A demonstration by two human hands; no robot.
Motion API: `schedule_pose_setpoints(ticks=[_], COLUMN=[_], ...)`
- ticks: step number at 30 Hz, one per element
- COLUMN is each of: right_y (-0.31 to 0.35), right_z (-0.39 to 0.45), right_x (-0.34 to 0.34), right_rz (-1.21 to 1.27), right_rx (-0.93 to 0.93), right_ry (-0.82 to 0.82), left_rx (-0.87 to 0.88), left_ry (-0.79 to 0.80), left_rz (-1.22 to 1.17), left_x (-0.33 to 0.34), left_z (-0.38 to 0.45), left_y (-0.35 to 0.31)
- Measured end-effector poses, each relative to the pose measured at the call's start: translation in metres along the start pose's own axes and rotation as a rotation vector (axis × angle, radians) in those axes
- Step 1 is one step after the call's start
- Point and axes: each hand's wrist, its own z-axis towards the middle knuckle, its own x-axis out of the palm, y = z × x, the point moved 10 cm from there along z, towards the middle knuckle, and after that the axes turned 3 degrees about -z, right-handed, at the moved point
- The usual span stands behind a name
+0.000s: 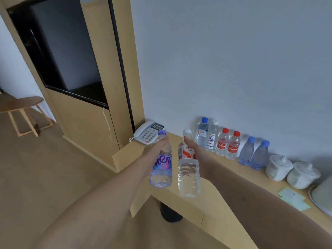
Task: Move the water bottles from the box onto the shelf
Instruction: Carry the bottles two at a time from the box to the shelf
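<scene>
1. A pale wooden shelf [212, 193] runs along a white wall.
2. Nearest, the left hand [154, 151] grips a purple-labelled bottle [161, 168] and the right hand [199, 159] a red-labelled bottle [188, 169], both above the shelf, not yet set down.
3. Farther back, six bottles [231, 142] already stand by the wall; the box is out of view.

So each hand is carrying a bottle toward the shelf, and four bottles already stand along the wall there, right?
Not quite: six bottles stand along the wall, as the head view shows. The rest holds: the left hand and right hand each carry a bottle toward the shelf.

purple-labelled bottle [161, 163], red-and-white-labelled bottle [188, 166], tan shelf [212, 191], white telephone [148, 133].
</scene>
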Motion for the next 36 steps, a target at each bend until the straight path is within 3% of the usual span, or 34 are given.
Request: schedule_pose_setpoints(ticks=[2,6,17,23,36], right_y=[0.011,0.029,0.046,0.069,0.1], right_z=[0.026,0.073,0.157,0.208,0.286], right_x=[0.005,0.001,-0.043,-0.072,-0.126], right_rz=[-0.039,-0.208,-0.322,-0.654,-0.858], right_rx=[-0.023,-0.096,-0.081,-0.107,-0.093], right_ry=[-0.036,-0.256,-0.559,-0.592,-0.632], left_rx=[-0.006,-0.034,-0.013,-0.015,0.005], left_ry=[0.055,0.166,0.255,0.298,0.197], left_rz=[0.036,0.102,0.249,0.29,0.485], left_x=[-0.008,-0.018,-0.011,0.015,0.046], left_z=[0.033,0.092,0.211,0.272,0.377], left_y=[-0.014,-0.035,-0.049,-0.057,-0.063])
